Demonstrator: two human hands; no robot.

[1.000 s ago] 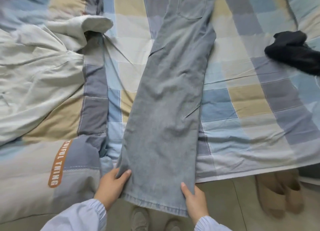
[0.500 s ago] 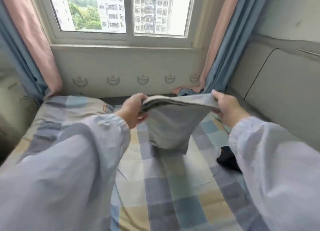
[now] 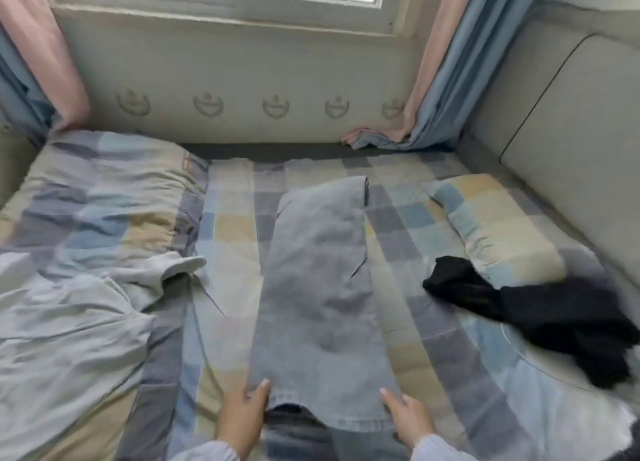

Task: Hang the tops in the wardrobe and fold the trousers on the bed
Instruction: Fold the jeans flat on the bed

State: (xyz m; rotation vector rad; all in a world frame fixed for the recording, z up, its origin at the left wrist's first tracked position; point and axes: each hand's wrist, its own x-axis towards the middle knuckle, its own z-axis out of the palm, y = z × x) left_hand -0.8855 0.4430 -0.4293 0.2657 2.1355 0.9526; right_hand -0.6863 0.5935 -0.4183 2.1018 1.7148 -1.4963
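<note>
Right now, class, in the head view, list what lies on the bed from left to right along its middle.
Pale rumpled top → folded grey jeans → black garment.

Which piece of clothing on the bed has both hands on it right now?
The light blue denim trousers in the middle; the black garment and pale grey top lie untouched.
</note>
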